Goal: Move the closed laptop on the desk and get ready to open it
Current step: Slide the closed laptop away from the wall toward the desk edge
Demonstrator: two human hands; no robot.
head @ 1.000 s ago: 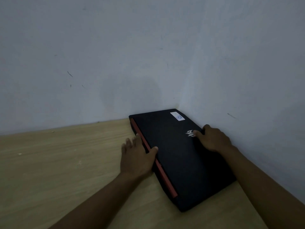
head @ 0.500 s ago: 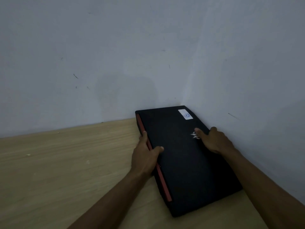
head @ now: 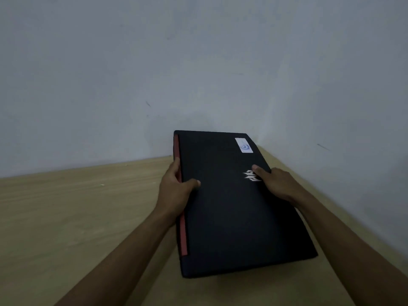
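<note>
Closed laptop (head: 231,206) on the desk (head: 77,217), near the wall corner, far end seemingly raised. Our left hand (head: 176,191) clasps the red-striped long edge — thumb on the lid, fingers curled under; our right hand (head: 276,184) closes over the opposite edge. We judge it rigid, fairly heavy and smooth-lidded — best held by both long edges.

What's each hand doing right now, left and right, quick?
Left hand: gripping the red-striped left edge of the closed laptop, thumb on the lid.
Right hand: gripping the laptop's right edge, thumb by the silver logo.
</note>
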